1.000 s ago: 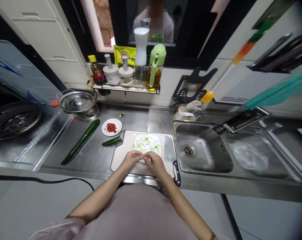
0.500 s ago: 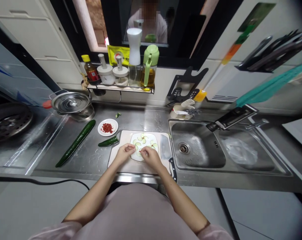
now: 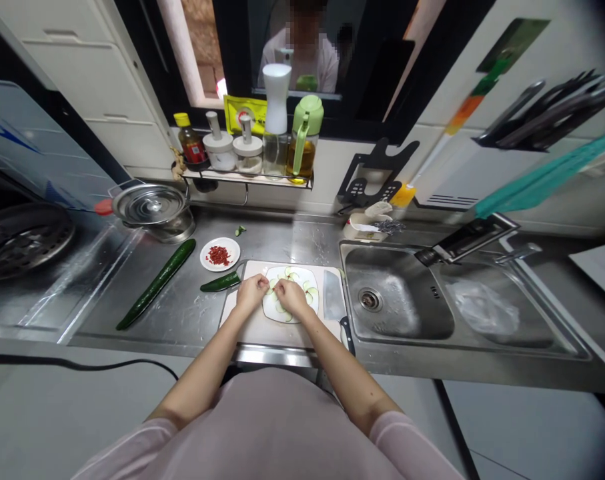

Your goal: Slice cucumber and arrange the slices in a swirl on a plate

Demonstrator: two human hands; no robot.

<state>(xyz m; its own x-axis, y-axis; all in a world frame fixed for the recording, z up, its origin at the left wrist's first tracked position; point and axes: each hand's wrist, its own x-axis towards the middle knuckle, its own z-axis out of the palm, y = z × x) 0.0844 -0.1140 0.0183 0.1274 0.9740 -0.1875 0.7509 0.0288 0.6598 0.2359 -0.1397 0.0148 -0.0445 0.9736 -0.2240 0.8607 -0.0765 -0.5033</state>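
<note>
A white square plate [image 3: 285, 315] lies on the pale cutting board [image 3: 252, 333], with thin cucumber slices [image 3: 309, 293] fanned in curves and tiny red specks among them. Over the plate's left edge, my left hand [image 3: 253, 291] is closed in a pinch; what it holds, if anything, is too small to tell. My right hand [image 3: 291, 297] pinches close beside it above the plate, its fingertips pointing left and their contents hidden. A small white dish [image 3: 233, 261] of chopped red pieces [image 3: 219, 255] stands up and left of the board. A cut cucumber piece [image 3: 219, 283] touches the board's left side.
A whole cucumber [image 3: 157, 285] lies to the left. The cleaver [image 3: 335, 297] rests along the board's right side, beside the sink [image 3: 397, 290]. A lidded pot [image 3: 155, 210] stands back left. Seasoning jars and an oil bottle [image 3: 305, 143] line the shelf above.
Both hands have moved slightly up the plate, and my right hand has come nearer the left one over the plate's left part. The camera view has shifted a little.
</note>
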